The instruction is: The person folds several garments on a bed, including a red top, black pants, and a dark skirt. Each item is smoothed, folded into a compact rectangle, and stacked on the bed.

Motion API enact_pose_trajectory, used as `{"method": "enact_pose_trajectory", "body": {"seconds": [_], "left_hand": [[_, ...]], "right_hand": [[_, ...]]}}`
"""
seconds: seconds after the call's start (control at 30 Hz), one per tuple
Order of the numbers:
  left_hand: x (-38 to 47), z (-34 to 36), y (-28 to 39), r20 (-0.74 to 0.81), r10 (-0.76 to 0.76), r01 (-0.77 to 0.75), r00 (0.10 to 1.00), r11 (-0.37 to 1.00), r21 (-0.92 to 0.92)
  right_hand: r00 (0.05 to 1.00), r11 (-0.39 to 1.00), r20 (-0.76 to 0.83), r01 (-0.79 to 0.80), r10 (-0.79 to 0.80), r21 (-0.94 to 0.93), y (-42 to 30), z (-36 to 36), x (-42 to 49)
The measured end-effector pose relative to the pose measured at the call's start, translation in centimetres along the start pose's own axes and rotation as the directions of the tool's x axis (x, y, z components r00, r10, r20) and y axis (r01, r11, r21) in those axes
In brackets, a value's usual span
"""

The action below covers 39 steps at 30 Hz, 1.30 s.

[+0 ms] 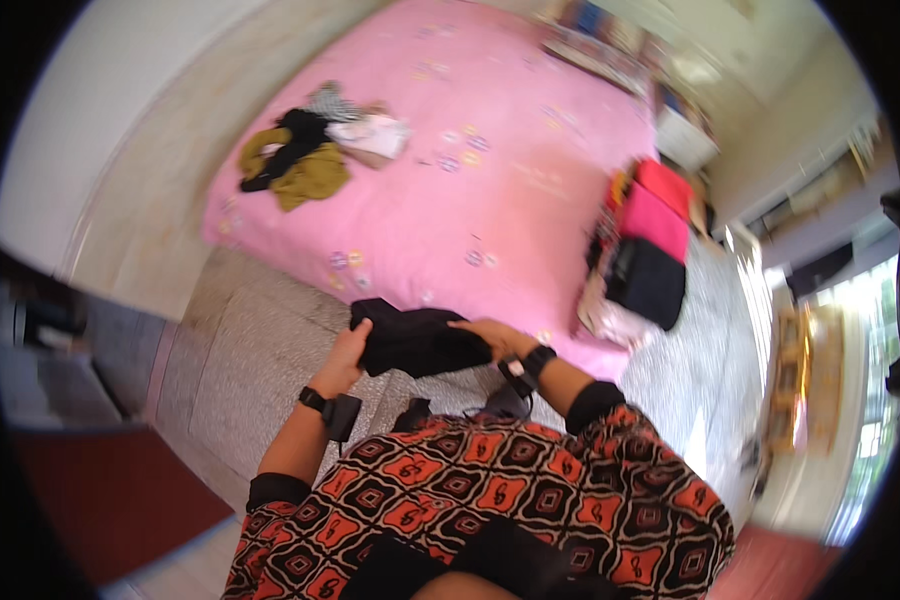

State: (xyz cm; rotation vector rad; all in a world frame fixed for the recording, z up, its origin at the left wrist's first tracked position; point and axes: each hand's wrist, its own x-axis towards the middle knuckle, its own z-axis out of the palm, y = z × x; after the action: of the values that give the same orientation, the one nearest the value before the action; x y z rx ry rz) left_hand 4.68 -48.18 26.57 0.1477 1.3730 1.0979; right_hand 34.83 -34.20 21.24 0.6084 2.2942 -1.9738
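Observation:
Between my two hands a piece of black cloth is stretched sideways, in front of the near edge of a bed with a pink flowered cover. My left hand pinches its left end, thumb on top. At the other end, my right hand holds the cloth by its upper right corner. Both wrists carry black straps with small dark devices. On the bed's left side lies a loose heap of clothes: an olive garment, a black one and a pale pink one.
Along the bed's right edge sit folded red, bright pink and black cloths. A dark red mat lies on the floor at lower left. A wooden rack stands by the bright window at right.

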Motion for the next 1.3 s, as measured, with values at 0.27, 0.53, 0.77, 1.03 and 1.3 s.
{"method": "enact_pose_trajectory", "body": {"seconds": [0.27,0.53,0.77,1.03,1.3], "left_hand": [[6.1,31.5,4.4,0.504,-0.050,-0.155,0.862,0.921,0.357],[9.3,62.7,5.6,0.722,0.226,-0.455,0.654,0.880,0.137],[22.2,71.1,-3.2,0.568,0.180,-0.368,0.803,0.900,0.234],[29.7,69.0,-11.8,0.358,0.301,-0.460,0.884,0.696,0.552],[28.0,74.4,-5.4,0.636,0.725,-0.802,0.263,-0.203,0.562]], "right_hand": [[0.612,0.539,-0.556,0.238,0.563,0.808,-5.8,-13.6,-22.7],[0.209,0.901,-0.932,0.263,0.297,0.346,-6.7,-31.7,-43.3],[0.086,0.982,-0.987,0.115,0.138,0.147,11.5,-38.9,-45.9],[0.091,0.915,-0.919,-0.177,0.383,0.364,25.3,-36.8,-42.7],[0.113,0.749,-0.947,-0.588,-0.300,-0.307,17.5,-46.7,-43.3]]}}
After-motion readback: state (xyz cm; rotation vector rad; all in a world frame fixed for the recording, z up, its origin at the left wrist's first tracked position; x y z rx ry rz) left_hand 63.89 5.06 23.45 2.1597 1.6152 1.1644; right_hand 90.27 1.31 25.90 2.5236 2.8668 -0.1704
